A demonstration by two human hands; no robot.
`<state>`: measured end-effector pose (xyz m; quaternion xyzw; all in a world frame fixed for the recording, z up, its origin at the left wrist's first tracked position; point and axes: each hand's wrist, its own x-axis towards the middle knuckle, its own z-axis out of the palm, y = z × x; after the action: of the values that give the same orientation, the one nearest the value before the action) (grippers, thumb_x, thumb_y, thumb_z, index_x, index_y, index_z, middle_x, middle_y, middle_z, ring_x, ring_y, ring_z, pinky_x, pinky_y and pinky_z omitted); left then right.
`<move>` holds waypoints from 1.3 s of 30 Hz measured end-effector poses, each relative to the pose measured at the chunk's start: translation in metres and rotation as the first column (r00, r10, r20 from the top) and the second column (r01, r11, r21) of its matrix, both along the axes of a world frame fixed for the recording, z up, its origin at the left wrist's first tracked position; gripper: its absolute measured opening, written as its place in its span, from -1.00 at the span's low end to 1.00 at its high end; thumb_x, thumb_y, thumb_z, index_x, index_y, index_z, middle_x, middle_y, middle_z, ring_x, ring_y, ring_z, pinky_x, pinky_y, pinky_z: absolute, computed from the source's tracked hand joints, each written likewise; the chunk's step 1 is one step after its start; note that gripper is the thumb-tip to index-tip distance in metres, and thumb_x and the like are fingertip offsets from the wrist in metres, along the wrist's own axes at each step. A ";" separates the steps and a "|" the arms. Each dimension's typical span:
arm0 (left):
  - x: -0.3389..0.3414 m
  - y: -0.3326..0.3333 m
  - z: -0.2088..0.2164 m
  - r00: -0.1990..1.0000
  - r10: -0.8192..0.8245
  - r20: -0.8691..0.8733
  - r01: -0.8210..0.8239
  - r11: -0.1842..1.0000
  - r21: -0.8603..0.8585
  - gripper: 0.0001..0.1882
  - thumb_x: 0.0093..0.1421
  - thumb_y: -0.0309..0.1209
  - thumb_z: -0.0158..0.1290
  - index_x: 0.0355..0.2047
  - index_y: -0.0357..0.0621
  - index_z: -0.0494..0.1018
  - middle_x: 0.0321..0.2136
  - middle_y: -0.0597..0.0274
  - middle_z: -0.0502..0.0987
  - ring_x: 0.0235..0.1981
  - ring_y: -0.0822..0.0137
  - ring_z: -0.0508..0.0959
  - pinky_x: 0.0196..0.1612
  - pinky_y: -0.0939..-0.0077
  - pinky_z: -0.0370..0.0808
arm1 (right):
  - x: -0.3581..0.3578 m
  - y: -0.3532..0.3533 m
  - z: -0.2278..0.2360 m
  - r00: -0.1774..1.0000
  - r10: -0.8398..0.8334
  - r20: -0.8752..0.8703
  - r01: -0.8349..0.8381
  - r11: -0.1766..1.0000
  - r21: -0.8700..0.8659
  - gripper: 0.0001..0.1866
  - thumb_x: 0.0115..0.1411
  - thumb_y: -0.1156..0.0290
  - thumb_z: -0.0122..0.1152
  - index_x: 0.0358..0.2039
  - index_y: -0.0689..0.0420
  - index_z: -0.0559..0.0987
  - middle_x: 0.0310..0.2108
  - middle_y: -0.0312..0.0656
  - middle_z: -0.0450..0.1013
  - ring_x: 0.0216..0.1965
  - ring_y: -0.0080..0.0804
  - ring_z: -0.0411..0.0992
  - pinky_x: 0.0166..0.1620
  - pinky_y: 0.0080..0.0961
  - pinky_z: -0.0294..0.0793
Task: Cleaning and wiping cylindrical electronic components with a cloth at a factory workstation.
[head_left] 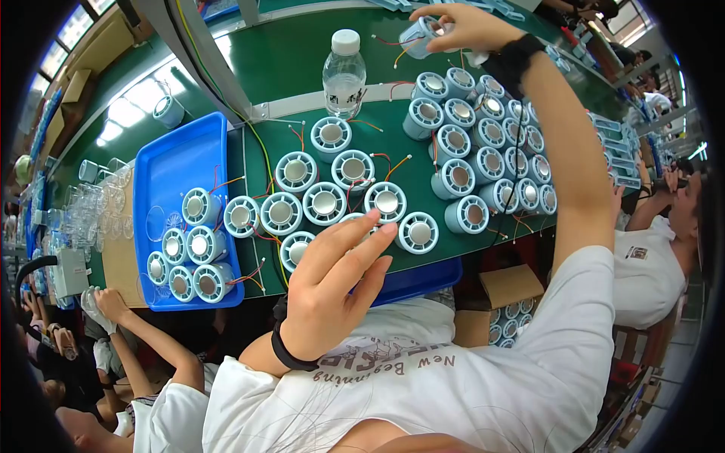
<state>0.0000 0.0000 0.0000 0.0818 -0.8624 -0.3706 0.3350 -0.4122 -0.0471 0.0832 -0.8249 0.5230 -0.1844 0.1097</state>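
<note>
One pale-blue cylinder (414, 41) sits between right-hand fingers (438, 10).

Some housings (204, 245) lie in the tray (180, 151) — left of the bottle (344, 75).

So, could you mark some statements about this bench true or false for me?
1. The right hand holds a pale blue cylinder. True.
2. The clear bottle has a black cap. False: it has a white cap.
3. An open cardboard box holds more cylinders. True.
4. The left hand wears a glove. False: it is bare.
5. The blue tray lies right of the bottle. False: it lies left.
</note>
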 end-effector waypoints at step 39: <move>-0.037 0.074 -0.021 0.736 -0.671 -0.089 0.322 0.231 0.918 -0.33 0.39 -0.07 -0.25 0.25 -0.45 0.09 0.02 -0.23 0.40 -0.15 0.06 0.58 -0.12 0.35 0.60 | 0.205 0.447 -0.043 0.145 -0.989 -0.037 0.961 0.132 0.242 -0.34 -0.08 0.45 0.41 0.10 0.06 0.43 -0.14 -0.10 0.48 -0.11 -0.31 0.46 -0.03 -0.47 0.40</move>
<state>-0.0373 0.0736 -0.0208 0.0220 -0.5473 -0.8352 -0.0486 -0.2074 0.3994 0.0400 -0.2545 0.9405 -0.2092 0.0826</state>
